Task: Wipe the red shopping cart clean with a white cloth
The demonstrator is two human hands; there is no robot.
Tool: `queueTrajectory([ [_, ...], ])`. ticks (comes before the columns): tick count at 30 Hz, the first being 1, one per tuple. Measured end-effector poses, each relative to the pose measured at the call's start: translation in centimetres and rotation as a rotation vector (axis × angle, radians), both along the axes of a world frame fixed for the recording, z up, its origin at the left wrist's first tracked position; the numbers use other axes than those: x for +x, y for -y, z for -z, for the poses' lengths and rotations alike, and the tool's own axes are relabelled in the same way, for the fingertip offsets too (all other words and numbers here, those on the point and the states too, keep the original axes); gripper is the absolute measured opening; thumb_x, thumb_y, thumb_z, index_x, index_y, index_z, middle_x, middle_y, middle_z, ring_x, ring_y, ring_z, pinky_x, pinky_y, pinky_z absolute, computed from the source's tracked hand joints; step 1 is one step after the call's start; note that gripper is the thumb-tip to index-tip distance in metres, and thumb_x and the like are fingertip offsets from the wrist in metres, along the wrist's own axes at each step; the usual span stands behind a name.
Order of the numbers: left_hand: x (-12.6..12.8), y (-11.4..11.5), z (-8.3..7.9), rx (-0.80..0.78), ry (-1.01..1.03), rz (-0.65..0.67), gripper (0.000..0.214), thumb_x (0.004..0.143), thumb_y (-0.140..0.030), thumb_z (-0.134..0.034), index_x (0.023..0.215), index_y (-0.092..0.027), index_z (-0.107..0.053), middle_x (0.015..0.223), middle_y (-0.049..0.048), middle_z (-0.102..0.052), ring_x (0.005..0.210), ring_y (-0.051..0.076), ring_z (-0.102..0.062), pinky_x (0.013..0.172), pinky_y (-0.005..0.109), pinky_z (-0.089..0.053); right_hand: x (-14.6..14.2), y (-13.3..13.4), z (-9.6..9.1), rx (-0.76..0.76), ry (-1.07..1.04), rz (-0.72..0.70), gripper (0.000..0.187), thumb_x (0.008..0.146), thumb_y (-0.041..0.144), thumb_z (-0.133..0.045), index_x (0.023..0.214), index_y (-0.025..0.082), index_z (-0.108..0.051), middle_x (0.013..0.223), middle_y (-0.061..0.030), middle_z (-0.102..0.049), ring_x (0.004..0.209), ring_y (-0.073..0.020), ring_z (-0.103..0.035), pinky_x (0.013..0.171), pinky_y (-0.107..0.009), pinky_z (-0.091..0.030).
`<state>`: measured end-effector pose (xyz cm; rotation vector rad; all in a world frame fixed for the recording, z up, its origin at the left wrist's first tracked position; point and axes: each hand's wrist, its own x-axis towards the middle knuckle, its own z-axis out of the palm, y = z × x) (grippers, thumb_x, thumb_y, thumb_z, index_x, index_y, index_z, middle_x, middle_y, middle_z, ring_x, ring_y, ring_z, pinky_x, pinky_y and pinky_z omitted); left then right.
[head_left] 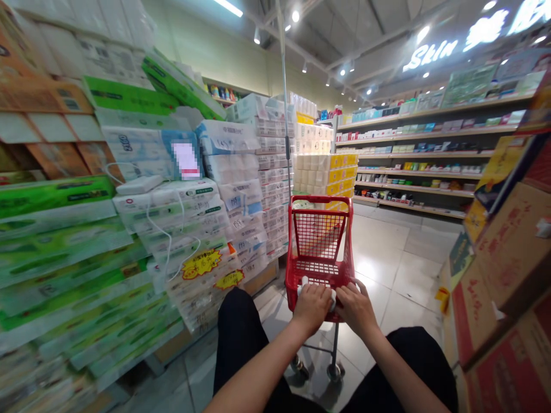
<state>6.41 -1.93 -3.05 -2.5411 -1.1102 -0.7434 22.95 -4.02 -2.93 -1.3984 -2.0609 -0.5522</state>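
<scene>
A small red plastic shopping cart (321, 250) stands right in front of me. My left hand (313, 306) is closed around a white object (333, 300) over the cart's near end. Most of that object is hidden under the fingers, and its kind does not show. Close beside it, my right hand (356, 305) has its fingers curled inward, near the white object's right end and the cart's near rim. I cannot tell what those fingers grip. Both forearms reach forward between my bent knees, in dark trousers.
Stacked tissue packs (232, 166) rise on the left, with yellow price signs (201, 264) and a white box with a cable (140, 184). A blurred-out screen (186, 160) leans there. Cardboard cartons (512, 235) line the right. Product shelves (413, 155) stand behind the tiled floor (379, 252).
</scene>
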Motion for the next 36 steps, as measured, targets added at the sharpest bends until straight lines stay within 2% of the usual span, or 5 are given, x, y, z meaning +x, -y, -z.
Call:
queueTrajectory([
  [7,-4.8,-1.6,-0.6,-0.035,-0.082,0.149,0.022,0.095,-0.034,-0.050,0.114,-0.023,-0.052,0.101,0.0031,-0.061,0.094,0.020,-0.056,0.087,0.036,-0.042,0.5,-0.1,-0.1,-0.009,0.018,-0.065,0.015,0.080,0.029,-0.065,0.072,0.022,-0.054,0.070,0.0014,-0.060,0.079,-0.0177,-0.052,0.101,-0.037,-0.029],
  [12,-9.3,-3.6,-0.9,0.060,-0.142,0.177,0.023,0.098,-0.033,-0.043,0.115,-0.022,-0.053,0.111,0.0036,-0.060,0.110,0.019,-0.053,0.109,0.040,-0.032,1.4,-0.1,-0.2,-0.015,0.030,-0.080,0.018,0.083,0.034,-0.064,0.073,0.022,-0.054,0.072,0.0011,-0.061,0.080,-0.0173,-0.054,0.101,-0.037,-0.029],
  [15,-10.3,-4.0,-0.9,0.101,-0.143,0.173,0.023,0.098,-0.032,-0.042,0.116,-0.023,-0.053,0.118,0.0028,-0.059,0.120,0.017,-0.049,0.115,0.041,-0.026,1.5,0.1,-0.3,-0.022,0.025,-0.074,0.021,0.084,0.036,-0.063,0.072,0.022,-0.053,0.072,0.0012,-0.061,0.080,-0.0173,-0.055,0.101,-0.037,-0.029],
  [26,-6.7,-1.8,-0.9,0.039,-0.090,0.096,0.012,0.094,-0.028,-0.048,0.101,-0.020,-0.054,0.097,0.0037,-0.061,0.096,0.020,-0.057,0.099,0.040,-0.038,0.5,1.4,-1.0,-0.001,-0.001,-0.035,0.016,0.085,0.035,-0.060,0.075,0.023,-0.056,0.073,0.0000,-0.062,0.081,-0.0188,-0.057,0.101,-0.039,-0.031],
  [36,-0.5,-0.3,-0.5,0.016,-0.074,0.070,0.012,0.093,-0.031,-0.050,0.097,-0.019,-0.052,0.094,0.0048,-0.059,0.088,0.021,-0.056,0.081,0.038,-0.041,-0.7,0.9,0.1,-0.015,-0.042,0.019,0.010,0.075,0.018,-0.063,0.075,0.023,-0.055,0.072,0.0006,-0.059,0.081,-0.0195,-0.054,0.104,-0.039,-0.029],
])
